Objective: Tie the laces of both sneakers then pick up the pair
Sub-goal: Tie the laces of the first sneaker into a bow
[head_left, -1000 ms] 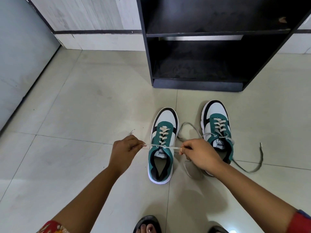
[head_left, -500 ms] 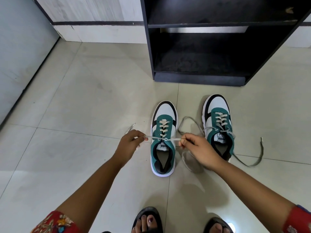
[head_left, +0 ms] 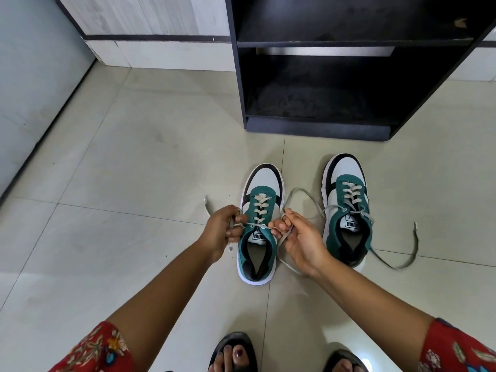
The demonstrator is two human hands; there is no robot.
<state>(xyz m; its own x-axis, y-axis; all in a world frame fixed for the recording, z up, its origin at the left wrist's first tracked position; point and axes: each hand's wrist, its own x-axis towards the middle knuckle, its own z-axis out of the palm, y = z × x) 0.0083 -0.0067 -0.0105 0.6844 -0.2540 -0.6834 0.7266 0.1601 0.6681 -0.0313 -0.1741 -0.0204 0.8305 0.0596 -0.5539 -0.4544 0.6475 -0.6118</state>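
Laces on the green, white and black left sneaker (head_left: 259, 224), in the middle of the tiled floor (head_left: 134, 157), are pulled shorter than a moment ago. Your left hand (head_left: 222, 232) and right hand (head_left: 298, 237) each pinch a grey lace end (head_left: 252, 225); the first knot is tight. The untied right sneaker (head_left: 346, 208) sits just beside. Tongue labels read PUMA upside down.

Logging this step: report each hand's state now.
Left hand: closed on the left sneaker's grey lace.
Right hand: closed on that lace's other end.
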